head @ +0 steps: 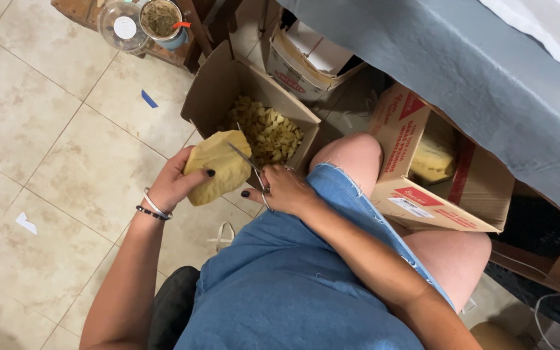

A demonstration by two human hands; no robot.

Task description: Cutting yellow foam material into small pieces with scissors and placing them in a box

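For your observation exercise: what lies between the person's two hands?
In the head view, scissors in the right hand cross to the yellow foam piece held by the left hand.

The right hand (282, 189) covered the scissors' (249, 163) handles, and the yellow foam slab (218, 165) hid the left hand's (173, 183) fingers. The second box's (435, 168) contents sat in shadow; the frame's top edge cut off the two cups (140, 23).

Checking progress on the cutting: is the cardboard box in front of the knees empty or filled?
Partly filled: the open box holds yellow cut pieces across its bottom.
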